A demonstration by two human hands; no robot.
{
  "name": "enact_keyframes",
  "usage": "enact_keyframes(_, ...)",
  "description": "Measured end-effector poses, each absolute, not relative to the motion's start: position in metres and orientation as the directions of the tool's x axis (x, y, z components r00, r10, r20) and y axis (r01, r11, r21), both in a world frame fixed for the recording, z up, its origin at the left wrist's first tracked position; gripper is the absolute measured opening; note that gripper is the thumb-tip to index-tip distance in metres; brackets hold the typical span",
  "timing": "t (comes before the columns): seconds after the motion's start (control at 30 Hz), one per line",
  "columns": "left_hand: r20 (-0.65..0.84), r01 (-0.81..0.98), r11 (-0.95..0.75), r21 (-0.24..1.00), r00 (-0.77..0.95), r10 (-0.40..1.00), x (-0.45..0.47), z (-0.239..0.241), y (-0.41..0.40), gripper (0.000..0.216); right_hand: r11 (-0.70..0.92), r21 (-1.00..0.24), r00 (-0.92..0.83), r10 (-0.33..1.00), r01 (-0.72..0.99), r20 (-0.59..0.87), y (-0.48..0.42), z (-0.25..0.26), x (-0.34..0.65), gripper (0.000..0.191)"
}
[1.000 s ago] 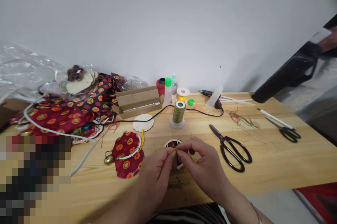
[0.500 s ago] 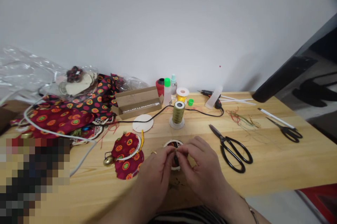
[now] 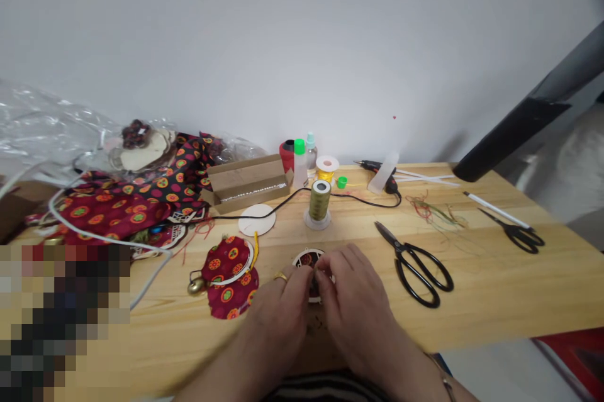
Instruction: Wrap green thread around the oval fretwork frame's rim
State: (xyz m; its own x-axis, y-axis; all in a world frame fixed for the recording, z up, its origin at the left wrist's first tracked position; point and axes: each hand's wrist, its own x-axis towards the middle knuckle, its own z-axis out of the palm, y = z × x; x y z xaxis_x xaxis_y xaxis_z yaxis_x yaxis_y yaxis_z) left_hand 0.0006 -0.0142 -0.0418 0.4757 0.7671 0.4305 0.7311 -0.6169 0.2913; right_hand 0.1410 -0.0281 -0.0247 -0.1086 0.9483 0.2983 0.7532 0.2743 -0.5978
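Note:
My left hand [image 3: 278, 314] and my right hand [image 3: 352, 304] meet at the near middle of the wooden table [image 3: 495, 282], fingertips pinched together over a small round white-rimmed ornament [image 3: 306, 259] with dark patterned cloth. What the fingertips pinch is too small to make out. A gold ring shows on my left hand. Just left lies a round red patterned fabric piece [image 3: 229, 276] with a white ring, a yellow cord and a small brass bell [image 3: 194, 287]. An olive-green thread spool [image 3: 319, 202] stands behind the hands.
Big black scissors [image 3: 418, 263] lie right of my hands, smaller scissors [image 3: 516, 233] and a white pen farther right. At the back: a cardboard box [image 3: 248, 183], bottles, yellow spool, glue gun [image 3: 380, 175] with black cord, white disc [image 3: 257, 219]. Red patterned cloth [image 3: 108, 207] and plastic wrap fill the left.
Both hands have drawn slightly nearer and lower over the small ornament, still pinched together. The dark shape at the upper right has shifted.

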Motion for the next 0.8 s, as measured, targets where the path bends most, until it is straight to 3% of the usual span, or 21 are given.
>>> enact_keyframes(0.07, 0.431, 0.737, -0.623, 0.262, 0.488, 0.759, 0.0, -0.044, -0.014, 0.025, 0.287, -0.523, -0.109, 0.933, 0.803, 0.344, -0.029, -0.027, 0.138, 0.014)
enact_keyframes(0.13, 0.427, 0.726, -0.602, 0.333, 0.453, 0.782, -0.001, -0.042, -0.014, 0.024, 0.297, -0.526, -0.106, 0.926, 0.797, 0.362, -0.029, -0.028, 0.137, 0.013)
enact_keyframes(0.27, 0.271, 0.599, -0.382, 0.704, 0.271, 0.924, 0.003, -0.03, -0.015, 0.024, 0.251, -0.779, -0.075, 0.964, 0.575, 0.256, -0.024, -0.027, 0.145, 0.013)
enact_keyframes(0.37, 0.099, 0.461, -0.177, 0.87, 0.187, 0.977, 0.007, -0.023, -0.016, 0.025, 0.129, -0.915, -0.03, 0.991, 0.383, 0.127, -0.02, -0.025, 0.152, 0.018)
enact_keyframes(0.53, 0.017, 0.378, -0.094, 0.921, 0.201, 0.979, 0.009, -0.023, -0.013, 0.026, 0.061, -0.971, -0.027, 0.998, 0.229, 0.057, -0.018, -0.023, 0.152, 0.015)
enact_keyframes(0.8, 0.126, 0.454, -0.217, 0.864, 0.223, 0.967, 0.007, -0.028, -0.013, 0.024, 0.186, -0.915, 0.015, 0.979, 0.358, 0.204, -0.018, -0.024, 0.148, 0.013)
